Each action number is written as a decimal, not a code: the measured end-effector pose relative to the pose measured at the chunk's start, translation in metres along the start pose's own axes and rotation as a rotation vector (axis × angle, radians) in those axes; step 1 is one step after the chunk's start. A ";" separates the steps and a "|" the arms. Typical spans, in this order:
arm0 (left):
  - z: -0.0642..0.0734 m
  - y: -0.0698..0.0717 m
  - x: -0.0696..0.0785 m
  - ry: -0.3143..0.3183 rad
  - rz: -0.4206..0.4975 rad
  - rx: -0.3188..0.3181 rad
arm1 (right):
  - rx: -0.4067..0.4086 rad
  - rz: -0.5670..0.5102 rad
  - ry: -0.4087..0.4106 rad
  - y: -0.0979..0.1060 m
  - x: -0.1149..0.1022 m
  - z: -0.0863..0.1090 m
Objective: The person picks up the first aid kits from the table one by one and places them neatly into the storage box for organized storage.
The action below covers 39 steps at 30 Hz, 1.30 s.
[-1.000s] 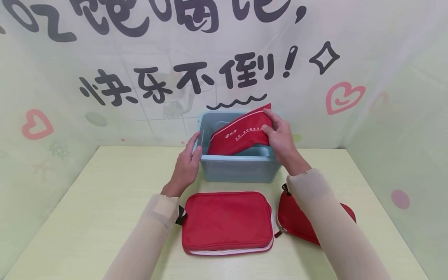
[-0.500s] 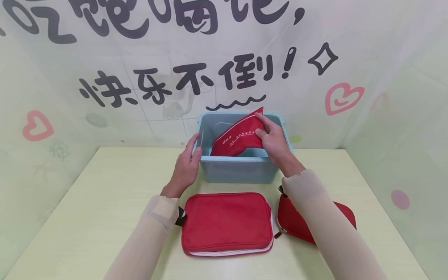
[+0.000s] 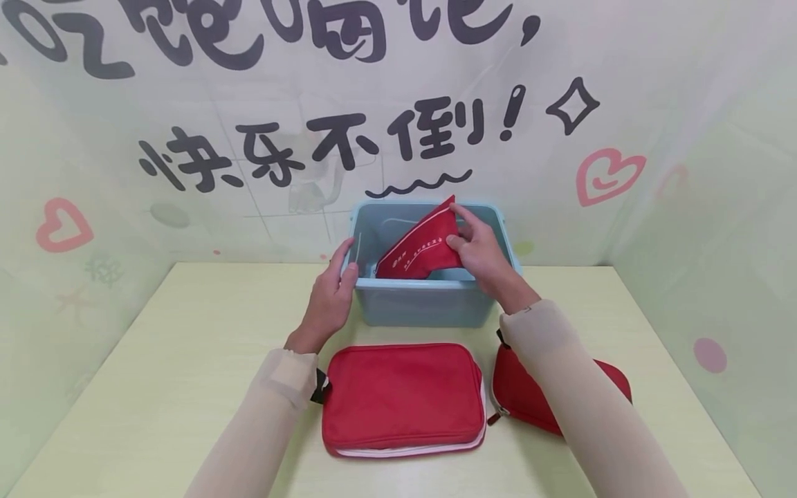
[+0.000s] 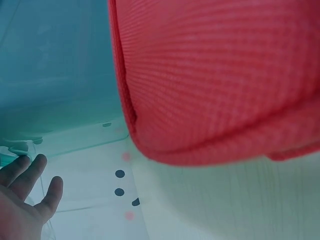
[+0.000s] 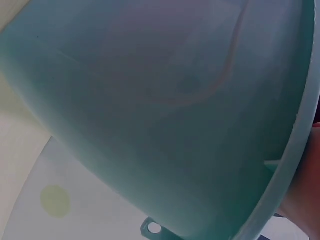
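Observation:
In the head view my right hand (image 3: 488, 259) pinches the upper right corner of a red zip pouch (image 3: 423, 245) with white lettering and a white stripe along its top. The pouch hangs tilted inside a light blue plastic bin (image 3: 429, 304), its lower edge hidden behind the front rim. My left hand (image 3: 330, 294) rests at the bin's left front corner, fingers fairly straight. In the left wrist view the left hand's fingers (image 4: 37, 172) touch the rim, and a red case (image 4: 225, 80) fills much of the frame. The right wrist view shows mostly the bin's outer wall (image 5: 165, 130).
A larger red zip case (image 3: 405, 394) with a white zipper lies in front of the bin. Another red case (image 3: 529, 394) lies to its right, partly under my right sleeve. Both are on a pale wood-look table (image 3: 205, 332); a printed wall covering (image 3: 261, 228) stands behind.
My right hand has moved left and slightly down with the red pouch, which now sits lower in the bin and bends more. The left hand has stayed at the rim.

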<state>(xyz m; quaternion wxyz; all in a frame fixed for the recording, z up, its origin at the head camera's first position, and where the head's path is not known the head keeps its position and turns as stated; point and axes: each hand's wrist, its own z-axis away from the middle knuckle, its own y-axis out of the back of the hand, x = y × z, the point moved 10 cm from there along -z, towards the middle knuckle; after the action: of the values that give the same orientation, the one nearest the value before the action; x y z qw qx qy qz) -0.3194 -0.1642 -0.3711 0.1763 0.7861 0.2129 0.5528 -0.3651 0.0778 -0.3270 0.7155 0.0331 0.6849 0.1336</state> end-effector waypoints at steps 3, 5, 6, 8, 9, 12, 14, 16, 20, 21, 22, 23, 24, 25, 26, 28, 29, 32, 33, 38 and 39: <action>0.000 0.001 0.000 0.001 0.005 0.000 | 0.009 -0.009 -0.037 0.002 0.002 0.000; 0.001 0.001 0.000 -0.002 0.010 0.000 | 0.026 -0.011 -0.065 0.005 0.004 0.001; 0.001 0.001 0.000 -0.003 0.012 -0.001 | 0.039 -0.009 -0.078 0.007 0.005 0.001; 0.001 0.001 0.000 -0.004 0.013 -0.001 | 0.068 0.001 -0.097 0.011 0.005 0.003; 0.001 0.001 0.000 -0.003 0.012 -0.001 | 0.080 0.005 -0.100 0.013 0.005 0.004; 0.001 0.000 -0.001 0.000 0.009 -0.001 | 0.117 -0.001 -0.094 0.018 0.003 0.005; 0.001 0.000 -0.001 0.000 0.010 0.001 | 0.143 -0.003 -0.083 0.023 0.003 0.005; 0.000 0.000 0.000 -0.002 0.011 0.000 | 0.171 -0.003 -0.067 0.027 0.003 0.005; 0.001 0.000 0.001 -0.008 0.015 -0.002 | 0.217 0.013 -0.040 0.035 0.002 0.006; 0.001 0.000 0.002 -0.009 0.016 -0.002 | 0.224 0.015 -0.036 0.037 0.001 0.007; 0.001 0.000 0.003 -0.012 0.017 -0.002 | 0.229 0.015 -0.032 0.038 0.001 0.008; 0.001 0.000 0.003 -0.015 0.019 -0.002 | 0.234 0.016 -0.028 0.040 0.000 0.008; 0.001 0.000 0.004 -0.018 0.020 -0.002 | 0.239 0.014 -0.027 0.041 0.000 0.009; 0.001 0.000 0.004 -0.020 0.021 -0.001 | 0.242 0.012 -0.026 0.043 -0.001 0.009; 0.001 0.000 0.004 -0.021 0.024 0.000 | 0.243 0.008 -0.026 0.044 0.000 0.009; 0.001 0.001 0.004 -0.020 0.026 0.001 | 0.244 0.004 -0.026 0.045 0.000 0.009; 0.001 0.001 0.004 -0.019 0.025 0.003 | 0.245 0.006 -0.030 0.046 0.000 0.010; 0.001 0.001 0.004 -0.021 0.026 0.005 | 0.244 0.007 -0.032 0.049 0.001 0.009; 0.001 0.001 0.004 -0.022 0.025 0.004 | 0.242 0.008 -0.028 0.050 0.001 0.010; 0.001 0.000 0.004 -0.025 0.029 -0.002 | 0.253 -0.006 0.005 0.057 -0.001 0.011; 0.001 0.000 0.004 -0.024 0.029 -0.002 | 0.254 -0.013 0.011 0.058 -0.002 0.011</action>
<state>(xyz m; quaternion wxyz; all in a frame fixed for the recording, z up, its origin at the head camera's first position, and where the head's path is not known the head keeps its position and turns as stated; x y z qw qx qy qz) -0.3173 -0.1625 -0.3681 0.1714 0.7955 0.1988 0.5462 -0.3626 0.1349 -0.3110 0.7025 0.1183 0.7006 0.0414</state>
